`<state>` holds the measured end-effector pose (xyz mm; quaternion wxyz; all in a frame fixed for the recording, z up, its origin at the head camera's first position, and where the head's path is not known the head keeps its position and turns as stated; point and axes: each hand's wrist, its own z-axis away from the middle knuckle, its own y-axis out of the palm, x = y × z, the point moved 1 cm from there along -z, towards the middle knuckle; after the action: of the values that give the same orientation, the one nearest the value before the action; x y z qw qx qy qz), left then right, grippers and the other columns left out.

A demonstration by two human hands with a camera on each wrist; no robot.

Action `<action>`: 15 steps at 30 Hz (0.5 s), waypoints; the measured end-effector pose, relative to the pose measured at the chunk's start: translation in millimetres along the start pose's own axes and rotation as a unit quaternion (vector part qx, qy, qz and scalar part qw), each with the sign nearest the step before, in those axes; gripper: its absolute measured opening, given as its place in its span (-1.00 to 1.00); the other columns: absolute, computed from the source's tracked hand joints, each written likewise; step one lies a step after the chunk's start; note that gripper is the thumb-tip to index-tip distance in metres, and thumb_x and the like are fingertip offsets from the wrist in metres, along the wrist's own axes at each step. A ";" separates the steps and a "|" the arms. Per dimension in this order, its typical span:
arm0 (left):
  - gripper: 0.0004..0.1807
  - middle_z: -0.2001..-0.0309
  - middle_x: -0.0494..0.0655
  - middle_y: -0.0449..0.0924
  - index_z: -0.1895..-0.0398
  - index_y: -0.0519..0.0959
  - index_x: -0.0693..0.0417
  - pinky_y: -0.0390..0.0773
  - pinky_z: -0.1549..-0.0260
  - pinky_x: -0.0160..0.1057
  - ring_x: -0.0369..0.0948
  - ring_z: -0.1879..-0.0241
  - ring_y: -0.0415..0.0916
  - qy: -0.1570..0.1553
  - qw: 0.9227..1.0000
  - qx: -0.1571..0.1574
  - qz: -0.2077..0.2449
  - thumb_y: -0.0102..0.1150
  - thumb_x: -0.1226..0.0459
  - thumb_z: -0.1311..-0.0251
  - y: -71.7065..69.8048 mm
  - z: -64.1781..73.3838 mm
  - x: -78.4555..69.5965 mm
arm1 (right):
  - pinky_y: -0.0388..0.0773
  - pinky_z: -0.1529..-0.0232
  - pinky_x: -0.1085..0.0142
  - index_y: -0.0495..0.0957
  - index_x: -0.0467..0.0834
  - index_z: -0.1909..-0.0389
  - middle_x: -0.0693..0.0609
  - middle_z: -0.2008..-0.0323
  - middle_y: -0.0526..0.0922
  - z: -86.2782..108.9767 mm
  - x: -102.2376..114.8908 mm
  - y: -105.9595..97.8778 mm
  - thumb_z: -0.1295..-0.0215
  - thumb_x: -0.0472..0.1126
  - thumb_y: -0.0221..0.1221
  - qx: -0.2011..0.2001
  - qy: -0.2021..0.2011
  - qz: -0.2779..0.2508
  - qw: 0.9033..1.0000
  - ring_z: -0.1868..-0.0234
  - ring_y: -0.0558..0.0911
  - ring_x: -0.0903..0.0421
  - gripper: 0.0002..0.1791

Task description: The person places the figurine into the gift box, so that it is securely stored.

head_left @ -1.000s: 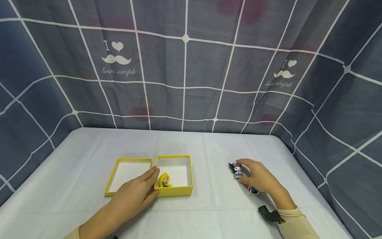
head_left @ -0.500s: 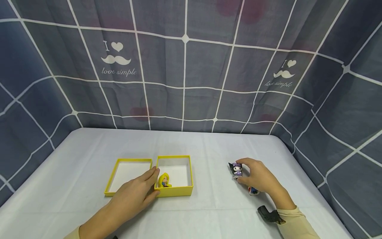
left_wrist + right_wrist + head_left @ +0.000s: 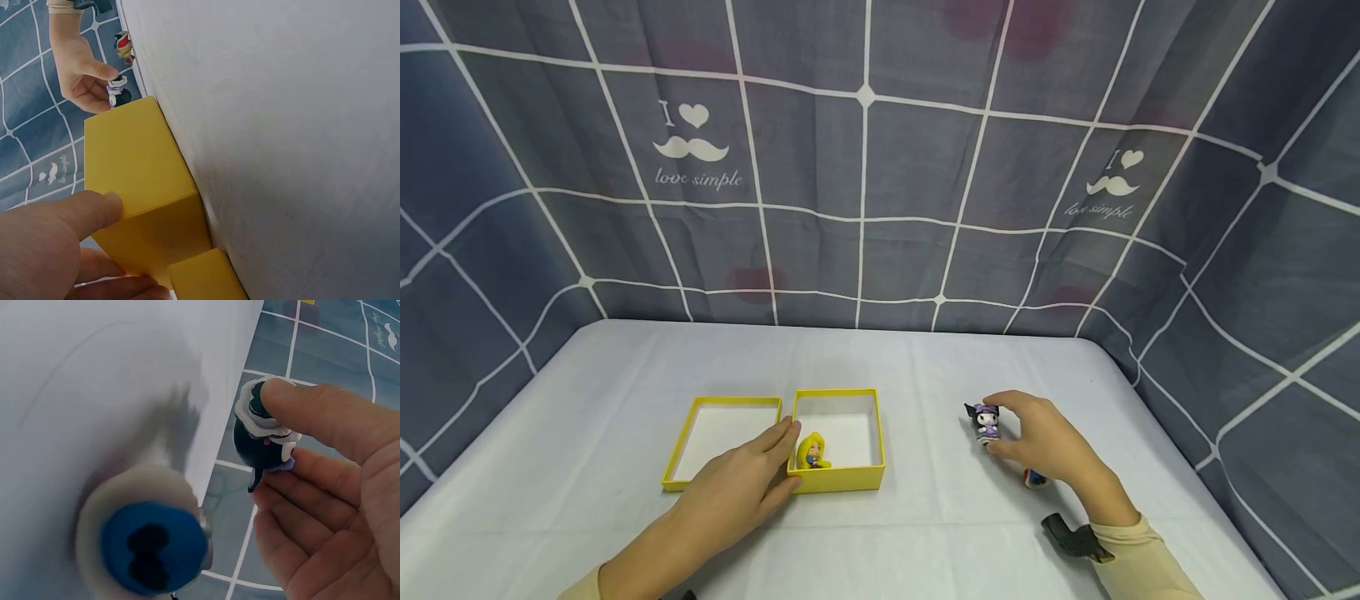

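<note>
A yellow box [image 3: 842, 479] with a white inside stands open on the white table, holding a yellow-haired figurine [image 3: 812, 452] near its front left corner. My left hand [image 3: 741, 479] rests along the box's left wall, fingers fairly straight, thumb at the front corner. In the right wrist view, my right hand [image 3: 331, 500] pinches a black-and-white figurine [image 3: 265, 428] with purple parts between thumb and fingers, base toward the thumb. Another figurine [image 3: 1036, 478] lies under the right hand, mostly hidden from the head; its blue base [image 3: 153, 547] faces the right wrist camera.
The shallow yellow-rimmed lid [image 3: 700, 408] lies left of the box, partly covered by the left hand. A black wrist mount [image 3: 1075, 540] sits at the right sleeve. Dark gridded cloth [image 3: 910, 183] hangs behind and at the table's sides.
My right hand has shifted slightly left and back with the black-and-white figurine in its fingers. The left hand and the box stay in place.
</note>
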<state>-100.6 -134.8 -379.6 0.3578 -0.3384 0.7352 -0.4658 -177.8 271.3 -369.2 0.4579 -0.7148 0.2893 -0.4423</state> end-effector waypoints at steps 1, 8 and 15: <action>-0.30 -0.30 0.14 0.40 -0.29 0.43 0.30 0.63 0.17 -0.11 -0.03 -0.06 0.57 -0.001 1.000 0.001 0.001 0.34 0.06 -0.17 -0.2 0.0 0.0 | 0.45 -0.13 -0.06 0.55 -0.17 -0.15 0.00 -0.11 0.60 -0.6 0.8 -0.4 0.06 -0.12 0.49 -0.001 -0.002 -0.002 1.000 -0.16 0.53 -0.07 -0.33; -0.29 -0.30 0.14 0.40 -0.30 0.43 0.29 0.62 0.18 -0.12 -0.04 -0.06 0.57 -0.004 1.000 0.009 0.002 0.33 0.06 -0.18 0.0 0.3 -0.9 | 0.46 -0.13 -0.05 0.56 -0.19 -0.14 0.01 -0.09 0.61 -2.0 4.3 0.1 0.06 -0.14 0.50 -0.007 -0.014 -0.010 1.000 -0.15 0.54 -0.07 -0.33; -0.29 -0.30 0.13 0.40 -0.29 0.43 0.29 0.63 0.19 -0.12 -0.05 -0.05 0.58 -0.004 1.000 0.005 -0.001 0.34 0.06 -0.17 0.0 0.3 -0.6 | 0.46 -0.13 -0.05 0.57 -0.15 -0.12 0.01 -0.09 0.61 -5.7 9.7 0.4 0.08 -0.15 0.52 -0.022 -0.032 -0.003 0.999 -0.14 0.55 -0.07 -0.34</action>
<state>-100.0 -134.4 -379.5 0.3618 -0.3388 0.7311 -0.4688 -178.7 261.0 -365.0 0.4498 -0.7395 0.2819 -0.4140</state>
